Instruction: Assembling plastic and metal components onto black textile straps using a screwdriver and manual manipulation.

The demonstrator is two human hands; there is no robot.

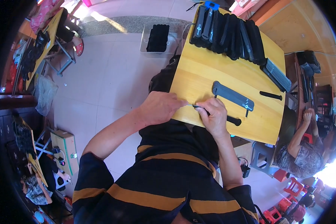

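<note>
Head view shows the left hand (158, 108) and right hand (214, 115) pinched narrow on opposite ends of a small slim piece (194, 106) at the near edge of the worktop (196, 71), seemingly a fine fitting step, next calling for steady, light alignment.

The view comes from the person's head, left camera of a pair, and looks steeply down through a wide fisheye lens. It is quite near to the left hand (158, 107), at the centre. The striped shirt (156, 198) fills six o'clock, the wooden table (201, 67) two, the tiled floor (100, 71) ten.
</note>
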